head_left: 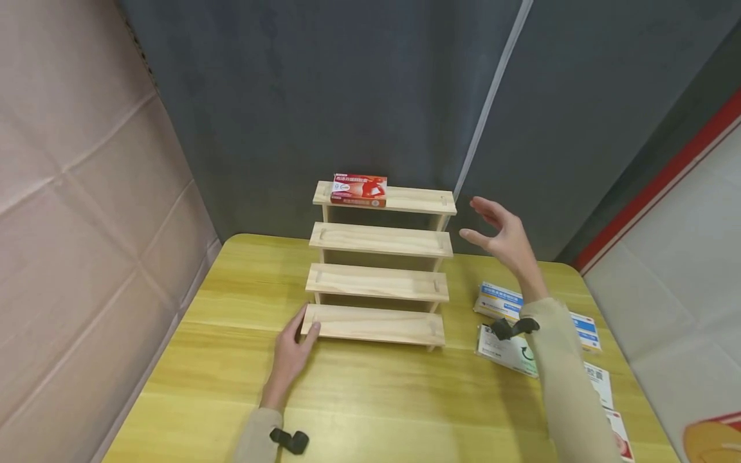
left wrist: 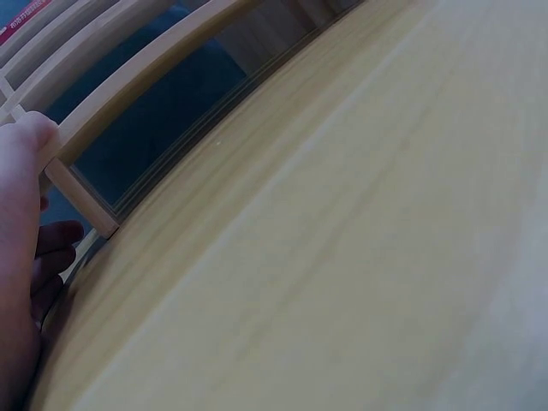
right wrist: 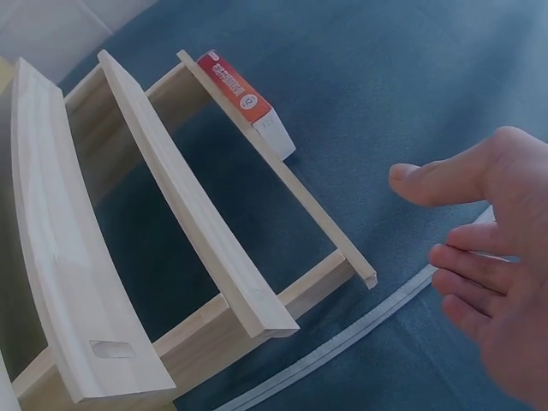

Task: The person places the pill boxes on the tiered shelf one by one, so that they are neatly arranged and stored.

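A wooden stepped rack [head_left: 375, 322] with several pale tiers stands on the table. My left hand [head_left: 291, 354] grips the left end of its lowest tier, thumb on top. In the left wrist view, the thumb [left wrist: 36, 130] lies at the board's end and the other fingers are partly hidden beside the leg. A red and white medicine box [head_left: 359, 190] lies on the left part of the top tier. To the right of the upper tiers, my right hand [head_left: 506, 241] hangs in the air, fingers loosely bent and apart, with nothing in it.
On the table's right side lie several medicine boxes, among them a blue and white box [head_left: 496, 301] and a white and green box [head_left: 505, 350], partly behind the right forearm. A dark curtain [head_left: 324, 83] hangs behind the wooden table [head_left: 370, 405].
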Action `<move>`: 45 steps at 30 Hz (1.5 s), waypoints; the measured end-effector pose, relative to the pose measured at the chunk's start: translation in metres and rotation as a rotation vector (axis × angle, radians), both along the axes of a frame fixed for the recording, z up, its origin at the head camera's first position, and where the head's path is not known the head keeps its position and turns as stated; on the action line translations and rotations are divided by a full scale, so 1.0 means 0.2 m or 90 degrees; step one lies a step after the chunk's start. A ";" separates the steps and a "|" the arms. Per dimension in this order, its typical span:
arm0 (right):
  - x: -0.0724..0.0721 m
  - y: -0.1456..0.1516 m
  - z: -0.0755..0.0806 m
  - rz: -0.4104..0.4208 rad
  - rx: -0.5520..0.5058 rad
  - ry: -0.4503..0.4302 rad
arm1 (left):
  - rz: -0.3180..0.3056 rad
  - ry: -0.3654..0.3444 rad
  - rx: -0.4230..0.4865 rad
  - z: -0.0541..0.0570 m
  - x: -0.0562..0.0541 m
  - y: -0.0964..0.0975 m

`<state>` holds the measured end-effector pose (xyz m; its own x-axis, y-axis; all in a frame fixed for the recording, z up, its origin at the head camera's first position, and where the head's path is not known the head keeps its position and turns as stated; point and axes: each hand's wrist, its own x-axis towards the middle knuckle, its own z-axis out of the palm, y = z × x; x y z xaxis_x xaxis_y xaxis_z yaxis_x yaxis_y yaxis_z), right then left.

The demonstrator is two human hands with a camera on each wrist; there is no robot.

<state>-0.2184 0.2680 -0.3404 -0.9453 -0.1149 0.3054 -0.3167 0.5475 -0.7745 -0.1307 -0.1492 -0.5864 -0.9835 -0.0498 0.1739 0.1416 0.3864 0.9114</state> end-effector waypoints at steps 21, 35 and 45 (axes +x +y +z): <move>0.23 0.09 -0.09 -0.055 0.010 0.009 | -0.004 0.003 -0.010 -0.01 0.01 0.00; 0.37 0.09 -0.16 -0.075 0.011 0.005 | 0.003 0.014 -0.017 -0.02 0.01 0.00; 0.45 0.09 -0.20 -0.080 0.033 0.068 | 0.001 0.009 -0.016 -0.01 0.00 0.00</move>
